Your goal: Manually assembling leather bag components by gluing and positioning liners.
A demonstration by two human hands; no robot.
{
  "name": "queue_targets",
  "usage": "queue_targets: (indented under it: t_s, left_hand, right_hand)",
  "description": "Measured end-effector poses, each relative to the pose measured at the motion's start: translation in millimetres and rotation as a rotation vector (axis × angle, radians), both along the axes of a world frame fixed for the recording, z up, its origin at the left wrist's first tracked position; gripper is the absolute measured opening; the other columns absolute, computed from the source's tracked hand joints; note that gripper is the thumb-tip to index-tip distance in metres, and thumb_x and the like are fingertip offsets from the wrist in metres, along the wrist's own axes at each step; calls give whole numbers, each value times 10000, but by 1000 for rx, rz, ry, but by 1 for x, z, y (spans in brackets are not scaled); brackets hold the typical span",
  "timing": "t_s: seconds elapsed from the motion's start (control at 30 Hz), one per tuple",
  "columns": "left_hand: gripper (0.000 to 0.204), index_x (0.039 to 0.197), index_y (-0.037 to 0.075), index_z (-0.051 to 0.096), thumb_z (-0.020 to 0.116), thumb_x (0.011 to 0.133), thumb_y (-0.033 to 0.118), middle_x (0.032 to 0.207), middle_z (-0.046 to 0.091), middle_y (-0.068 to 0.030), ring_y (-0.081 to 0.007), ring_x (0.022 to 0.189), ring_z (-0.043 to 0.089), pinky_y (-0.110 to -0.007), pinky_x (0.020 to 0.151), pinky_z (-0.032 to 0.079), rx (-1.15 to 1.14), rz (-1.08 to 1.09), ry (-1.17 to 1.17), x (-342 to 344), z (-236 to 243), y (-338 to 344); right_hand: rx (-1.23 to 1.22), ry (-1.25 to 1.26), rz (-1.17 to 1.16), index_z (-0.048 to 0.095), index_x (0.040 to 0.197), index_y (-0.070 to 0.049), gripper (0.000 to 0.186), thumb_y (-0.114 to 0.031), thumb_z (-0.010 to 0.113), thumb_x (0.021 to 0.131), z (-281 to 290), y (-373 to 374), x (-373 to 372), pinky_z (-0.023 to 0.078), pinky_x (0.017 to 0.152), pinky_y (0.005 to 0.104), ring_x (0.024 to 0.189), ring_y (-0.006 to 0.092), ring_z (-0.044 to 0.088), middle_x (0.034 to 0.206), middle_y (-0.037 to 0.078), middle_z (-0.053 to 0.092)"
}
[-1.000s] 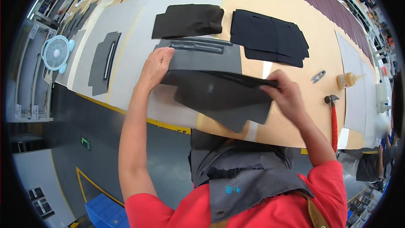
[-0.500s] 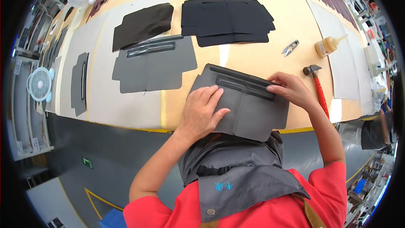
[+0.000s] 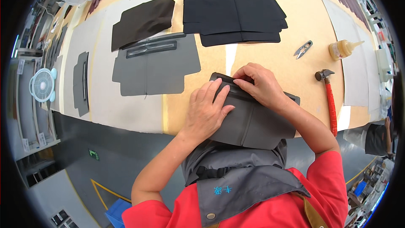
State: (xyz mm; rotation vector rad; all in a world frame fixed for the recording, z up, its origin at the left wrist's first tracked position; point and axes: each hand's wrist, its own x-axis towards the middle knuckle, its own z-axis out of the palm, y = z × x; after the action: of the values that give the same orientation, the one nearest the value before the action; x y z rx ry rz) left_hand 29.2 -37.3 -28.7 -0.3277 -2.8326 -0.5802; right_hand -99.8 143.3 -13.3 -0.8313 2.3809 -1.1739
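A dark grey cut panel (image 3: 261, 126), leather or fabric by its look, lies at the table's front edge and hangs a little over it. It has a black strip (image 3: 293, 98) along its far edge, a slot below that and a seam down the middle. My left hand (image 3: 204, 112) rests flat on the panel's left part, fingers stretched out toward the slot. Bent over the far edge, my right hand (image 3: 260, 85) has thumb and forefinger pinched on the black strip; the palm and forearm hide part of the panel.
A similar grey panel (image 3: 156, 74) lies to the left, under a dark brown piece (image 3: 143, 19). Black panels (image 3: 211, 12) are stacked at the back. On the right are thread snips (image 3: 303, 50), a glue bottle (image 3: 341, 50) and a red-handled hammer (image 3: 330, 101). A small fan (image 3: 43, 85) stands far left.
My right hand has moved left along the panel's far edge, from its right end to near my left fingertips. The left hand stays on the panel; the view has shifted slightly.
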Motion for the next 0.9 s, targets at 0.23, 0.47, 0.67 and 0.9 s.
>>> queue_targets:
  t_s: [0.23, 0.47, 0.67, 0.9]
  left_hand:
    - [614, 1381, 42, 556, 743, 873, 332, 1420, 516, -140, -315, 1290, 504, -440, 1045, 396, 29, -11, -45, -2, -4, -3]
    - [661, 1412, 52, 541, 759, 859, 343, 1432, 505, -151, -321, 1296, 501, -439, 1053, 403, 10, 15, -68, -1, -1, -1]
    - [677, 1408, 20, 535, 766, 854, 333, 1423, 511, -158, -325, 1303, 493, -432, 1061, 409, 30, 10, -55, 0, -1, -2]
    - [690, 1403, 9, 533, 786, 835, 310, 1404, 524, -161, -324, 1299, 499, -440, 1063, 411, -3, 30, -46, 2, -2, -2]
  right_hand:
    - [-110, 234, 92, 737, 1020, -47, 146, -57, 711, 877, -18, 4, 0, 536, 765, 368, 877, 267, 649, 908, 96, 657]
    - [-134, 479, 175, 741, 1088, -41, 321, 6, 712, 772, -27, 6, 3, 532, 764, 338, 864, 247, 594, 958, 78, 634]
    - [-58, 714, 339, 700, 1146, 30, 422, -54, 665, 734, -20, 8, 2, 525, 798, 337, 867, 244, 583, 1000, 73, 607]
    - [-21, 721, 381, 668, 1219, 32, 472, -65, 664, 757, -25, 9, 1, 512, 827, 330, 909, 241, 566, 1050, 70, 597]
